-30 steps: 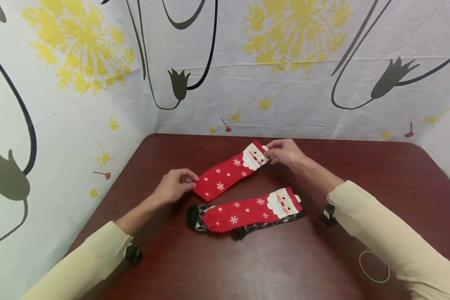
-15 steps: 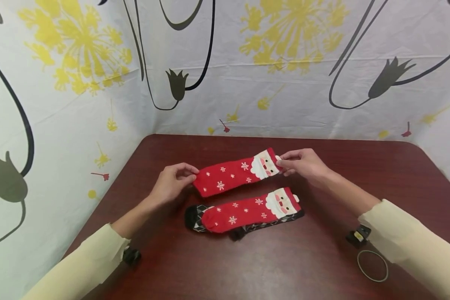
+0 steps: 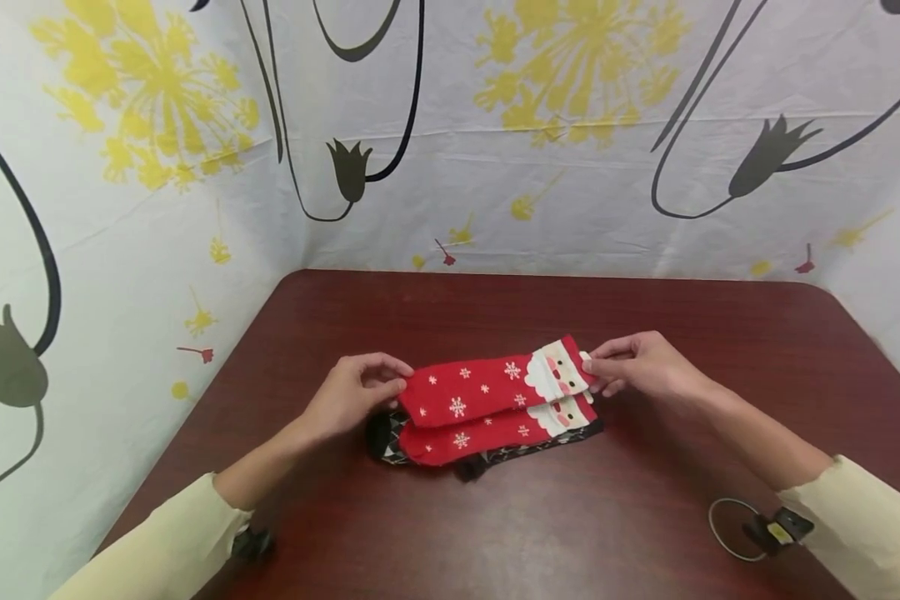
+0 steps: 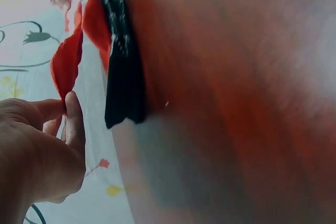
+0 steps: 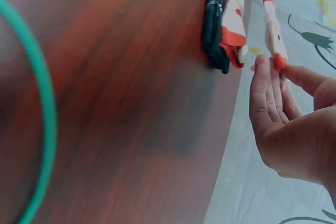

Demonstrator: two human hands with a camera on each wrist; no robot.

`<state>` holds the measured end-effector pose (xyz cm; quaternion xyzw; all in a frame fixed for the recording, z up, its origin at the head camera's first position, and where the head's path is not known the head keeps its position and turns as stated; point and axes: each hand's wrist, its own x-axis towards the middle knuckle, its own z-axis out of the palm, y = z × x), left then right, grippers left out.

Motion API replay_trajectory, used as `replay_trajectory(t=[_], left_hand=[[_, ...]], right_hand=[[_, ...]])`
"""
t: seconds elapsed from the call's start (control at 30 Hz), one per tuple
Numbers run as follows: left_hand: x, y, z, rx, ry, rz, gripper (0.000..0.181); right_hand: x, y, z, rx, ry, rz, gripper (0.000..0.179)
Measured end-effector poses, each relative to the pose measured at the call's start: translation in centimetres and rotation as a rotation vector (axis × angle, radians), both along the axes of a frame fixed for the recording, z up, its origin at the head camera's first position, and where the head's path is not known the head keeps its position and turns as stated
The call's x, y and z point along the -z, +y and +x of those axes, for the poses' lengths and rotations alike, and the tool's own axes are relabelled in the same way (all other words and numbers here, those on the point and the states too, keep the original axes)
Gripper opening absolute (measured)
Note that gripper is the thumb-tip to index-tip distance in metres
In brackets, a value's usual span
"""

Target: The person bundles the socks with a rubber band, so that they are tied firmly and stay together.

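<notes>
A red sock (image 3: 465,387) with white snowflakes and a bearded Santa face at its cuff is stretched between both hands. My left hand (image 3: 356,392) pinches the toe end, and my right hand (image 3: 648,367) pinches the cuff. In both wrist views this sock hangs clear of what lies below. Under it, a matching red sock (image 3: 450,446) lies on the table, partly covered in the head view. Beneath that one are dark socks (image 3: 386,437) with a grey-white diamond pattern, also visible as a dark sock (image 4: 123,61) in the left wrist view.
The dark red-brown wooden table (image 3: 540,533) spreads around the socks. A thin ring (image 3: 723,546) lies at the right, showing as a green band (image 5: 44,103) in the right wrist view. A white cloth with flower prints (image 3: 555,200) hangs behind the table.
Both hands have brought the held red sock nearer and to the right, over the lying socks. It has turned from slanted to nearly level across the view.
</notes>
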<state>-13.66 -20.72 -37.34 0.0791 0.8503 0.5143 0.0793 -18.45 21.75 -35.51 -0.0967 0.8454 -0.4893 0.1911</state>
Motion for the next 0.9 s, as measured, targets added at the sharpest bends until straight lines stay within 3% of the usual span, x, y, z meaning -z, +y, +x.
replay_trajectory(t=[0.4,0.9], left_hand=[[0.8,0.4,1.8,0.059,-0.051,-0.029,0.022],[0.9,-0.1,2.2,0.1,-0.06,-0.092,0.02]], right_hand=[[0.5,0.6,1.9,-0.022,-0.006,0.036,0.035],[1.3,0.4,2.1,-0.056,-0.038,0.025,0.027]])
